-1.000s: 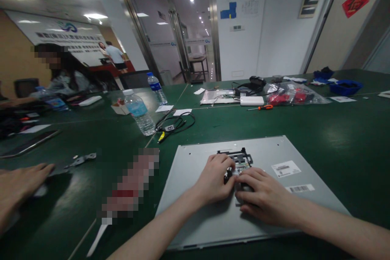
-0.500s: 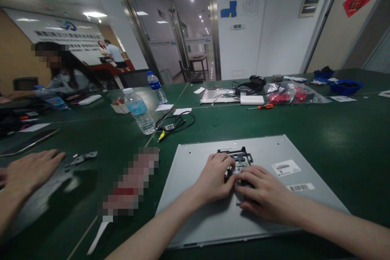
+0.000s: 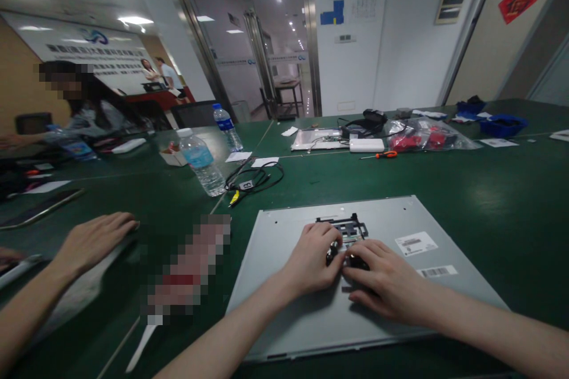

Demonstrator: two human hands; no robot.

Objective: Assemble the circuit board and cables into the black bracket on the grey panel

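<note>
A flat grey metal panel [image 3: 400,296] with white barcode labels lies on the green table in front of me. Near its far middle sits a black bracket [image 3: 349,227] over a cut-out. My left hand [image 3: 313,260] and my right hand [image 3: 384,284] meet just below that bracket, fingers curled and pinched together on a small dark part [image 3: 342,260] that I cannot make out. Both wrists rest on the panel.
A co-worker's hand [image 3: 93,240] lies flat on a dark panel at the left. Two water bottles [image 3: 202,163], a black cable coil [image 3: 255,179], an orange-handled screwdriver [image 3: 382,155], a plastic bag with red items [image 3: 422,137] and a blue tray [image 3: 504,125] stand farther back. Another person sits far left.
The co-worker's hand at the left has slid to the right across the dark panel and now covers the small metal bracket there. My own hands have stayed at the black bracket.
</note>
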